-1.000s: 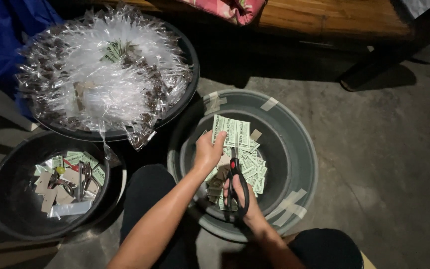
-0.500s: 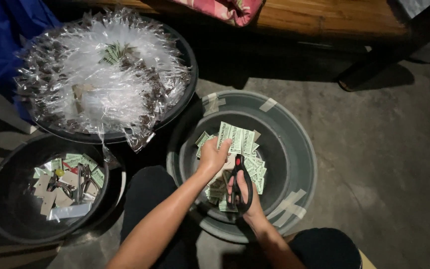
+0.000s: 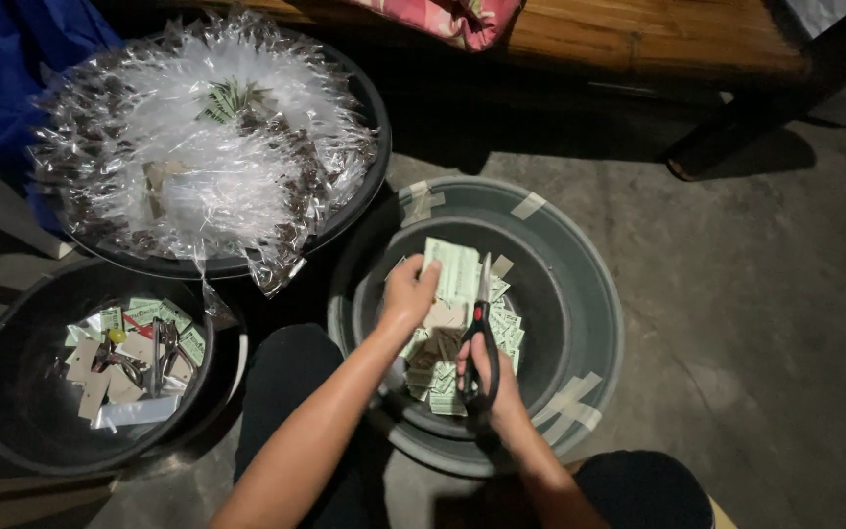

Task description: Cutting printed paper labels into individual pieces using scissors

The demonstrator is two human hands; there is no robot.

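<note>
Inside a round grey plastic tub [image 3: 580, 294] patched with tape, the left hand [image 3: 408, 294] pinches a flat green paper sheet [image 3: 454, 269] while the right hand [image 3: 487, 377] grips black-handled scissors [image 3: 480, 328], blades slightly parted, pointing upright away from the person, along the sheet's right edge; loose slips [image 3: 501, 328] lie beneath

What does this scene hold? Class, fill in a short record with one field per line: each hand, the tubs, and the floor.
Left hand: holds a pale green paper sheet over the grey tub
Right hand: grips black scissors, blades at the sheet
Grey tub: cut green slips inside
Upper tub: clear packets heaped
Left black tub: slips and small tools
Floor: bare concrete
</note>
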